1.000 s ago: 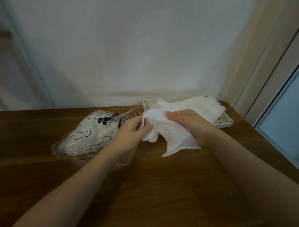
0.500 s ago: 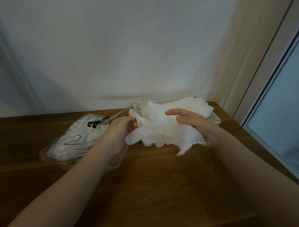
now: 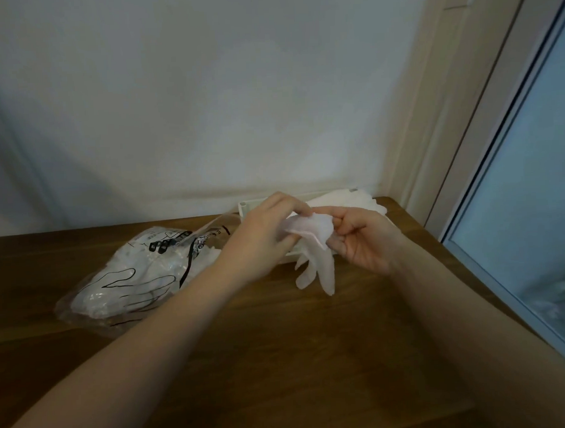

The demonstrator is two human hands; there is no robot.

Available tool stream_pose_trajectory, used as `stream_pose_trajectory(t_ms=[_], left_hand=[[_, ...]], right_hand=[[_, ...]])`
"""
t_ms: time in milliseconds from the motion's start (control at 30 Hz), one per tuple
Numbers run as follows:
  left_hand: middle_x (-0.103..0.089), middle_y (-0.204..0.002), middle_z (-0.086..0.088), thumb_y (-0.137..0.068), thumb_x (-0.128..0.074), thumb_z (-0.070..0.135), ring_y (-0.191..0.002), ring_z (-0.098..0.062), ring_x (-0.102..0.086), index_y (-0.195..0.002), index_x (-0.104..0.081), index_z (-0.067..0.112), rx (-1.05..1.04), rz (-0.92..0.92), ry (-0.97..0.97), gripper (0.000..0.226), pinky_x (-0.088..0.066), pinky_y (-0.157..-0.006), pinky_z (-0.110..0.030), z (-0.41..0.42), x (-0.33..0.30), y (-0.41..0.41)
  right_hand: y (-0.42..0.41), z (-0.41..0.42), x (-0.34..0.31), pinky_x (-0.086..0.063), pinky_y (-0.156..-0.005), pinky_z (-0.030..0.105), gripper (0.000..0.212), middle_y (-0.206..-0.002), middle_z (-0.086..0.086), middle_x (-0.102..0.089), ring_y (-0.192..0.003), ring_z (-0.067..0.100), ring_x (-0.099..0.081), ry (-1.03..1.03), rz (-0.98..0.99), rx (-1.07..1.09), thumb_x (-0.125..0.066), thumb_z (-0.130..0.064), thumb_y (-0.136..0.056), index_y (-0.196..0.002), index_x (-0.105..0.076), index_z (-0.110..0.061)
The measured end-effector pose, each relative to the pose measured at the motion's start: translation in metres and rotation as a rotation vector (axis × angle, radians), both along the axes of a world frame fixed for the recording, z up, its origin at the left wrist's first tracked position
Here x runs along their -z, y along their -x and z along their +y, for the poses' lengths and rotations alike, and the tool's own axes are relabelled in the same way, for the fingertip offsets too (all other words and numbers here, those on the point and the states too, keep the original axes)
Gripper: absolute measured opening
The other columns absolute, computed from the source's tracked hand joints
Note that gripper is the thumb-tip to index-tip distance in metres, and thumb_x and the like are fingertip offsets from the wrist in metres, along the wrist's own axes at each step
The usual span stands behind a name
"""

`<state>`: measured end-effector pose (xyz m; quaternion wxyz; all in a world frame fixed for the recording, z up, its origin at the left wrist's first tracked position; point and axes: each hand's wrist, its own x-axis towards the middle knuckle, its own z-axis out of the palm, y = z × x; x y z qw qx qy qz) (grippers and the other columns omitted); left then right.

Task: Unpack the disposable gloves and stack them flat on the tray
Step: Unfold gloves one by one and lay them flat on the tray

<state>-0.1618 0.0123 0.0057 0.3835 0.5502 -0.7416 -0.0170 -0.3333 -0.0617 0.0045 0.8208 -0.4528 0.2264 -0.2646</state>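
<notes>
I pinch the cuff of one thin disposable glove [image 3: 315, 254] between my left hand [image 3: 263, 239] and right hand [image 3: 361, 239], its fingers dangling above the wooden table [image 3: 281, 359], just in front of the white tray [image 3: 243, 206]. To do this well, I judge I should pull the cuff taut, let it hang straight, then lay it onto the glove stack [image 3: 348, 201]. The tray is mostly hidden behind my hands. The printed plastic bag [image 3: 132, 278] lies left; I cannot tell how many gloves remain inside.
</notes>
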Motion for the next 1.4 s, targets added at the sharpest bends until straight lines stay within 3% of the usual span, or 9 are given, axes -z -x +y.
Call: stream_pose_trajectory(t_ms=[67,133,300,433,567,700,967,1133,1400], left_hand=[[-0.049,-0.086,0.017,-0.089,-0.059,0.012,-0.076,0.007,-0.046,-0.088,-0.061,0.021,0.012,0.030,-0.016,0.009,-0.034,-0.068,-0.002,-0.003,-0.008,0.002],[-0.046,-0.072,0.013,-0.094,-0.052,0.021,-0.064,0.003,-0.043,-0.071,-0.050,0.025,-0.011,0.015,-0.092,0.023,-0.034,-0.060,-0.009,-0.007,-0.015,0.005],[-0.046,-0.062,-0.006,-0.098,-0.041,0.034,-0.055,-0.014,-0.043,-0.075,-0.057,0.006,-0.069,0.047,-0.392,0.040,-0.031,-0.054,-0.024,-0.021,-0.031,0.018],[-0.059,-0.088,-0.025,-0.098,-0.039,0.033,-0.084,-0.032,-0.057,-0.083,-0.061,-0.005,-0.095,0.344,-0.429,0.046,-0.038,-0.071,-0.029,-0.032,-0.034,0.021],[-0.047,-0.075,-0.010,-0.097,-0.044,0.029,-0.069,-0.018,-0.047,-0.078,-0.054,0.008,-0.059,0.587,-0.461,0.030,-0.038,-0.067,-0.026,-0.044,-0.040,0.024],[-0.053,-0.073,-0.005,-0.098,-0.043,0.028,-0.066,-0.014,-0.052,-0.086,-0.057,0.010,-0.059,0.762,-0.474,0.026,-0.042,-0.064,-0.022,-0.054,-0.041,0.023],[-0.062,-0.089,-0.004,-0.094,-0.050,0.022,-0.086,-0.019,-0.059,-0.097,-0.059,0.013,-0.138,1.198,-0.557,0.013,-0.047,-0.087,-0.033,-0.078,-0.025,0.023],[-0.062,-0.079,-0.004,-0.095,-0.047,0.019,-0.074,-0.017,-0.059,-0.092,-0.061,0.011,-0.115,1.304,-0.552,0.016,-0.047,-0.070,-0.028,-0.093,-0.023,0.016],[-0.064,-0.094,-0.017,-0.092,-0.041,0.000,-0.082,-0.029,-0.059,-0.099,-0.060,0.002,-0.117,1.129,-0.578,0.020,-0.050,-0.079,-0.044,-0.111,-0.003,0.010]], right_hand=[[0.001,0.000,-0.004,-0.052,-0.049,0.016,0.035,-0.099,0.013,-0.067,-0.066,0.014,-0.067,0.157,0.176,-0.011,-0.046,0.001,-0.090,-0.124,-0.053,-0.003],[0.003,-0.003,-0.004,-0.041,-0.044,0.015,0.035,-0.094,0.007,-0.066,-0.057,0.011,-0.059,0.333,0.384,-0.025,-0.059,-0.013,-0.090,-0.124,-0.053,-0.010],[0.002,-0.013,0.003,-0.041,-0.057,0.022,0.042,-0.108,-0.001,-0.061,-0.069,0.010,-0.052,0.595,0.817,0.177,-0.068,-0.031,-0.085,-0.123,-0.050,-0.024],[0.003,-0.012,0.007,-0.038,-0.046,0.017,0.034,-0.115,-0.005,-0.059,-0.048,0.006,-0.044,0.636,0.654,0.152,-0.064,-0.022,-0.088,-0.121,-0.054,-0.020],[0.007,-0.013,0.006,-0.029,-0.038,0.017,0.027,-0.082,-0.004,-0.068,-0.038,0.007,-0.035,0.548,0.505,0.008,-0.056,-0.013,-0.092,-0.119,-0.057,-0.015],[0.019,-0.029,0.013,-0.029,-0.038,0.016,0.012,-0.082,0.004,-0.061,-0.039,0.006,-0.040,0.444,0.531,0.145,-0.052,-0.014,-0.095,-0.098,-0.063,-0.009],[0.029,-0.049,0.027,-0.035,-0.042,0.017,0.020,-0.120,0.000,-0.061,-0.047,0.008,-0.045,0.290,0.403,-0.003,-0.050,-0.027,-0.096,-0.114,-0.056,-0.032],[0.023,-0.068,0.028,-0.037,-0.042,0.015,0.013,-0.077,0.006,-0.061,-0.045,0.006,-0.045,0.346,0.417,0.001,-0.055,-0.014,-0.093,-0.104,-0.062,-0.011],[0.048,-0.119,0.019,-0.032,-0.037,0.015,0.019,-0.064,0.000,-0.051,-0.040,0.006,-0.038,0.238,0.487,0.267,-0.053,-0.023,-0.095,-0.098,-0.059,-0.006]])
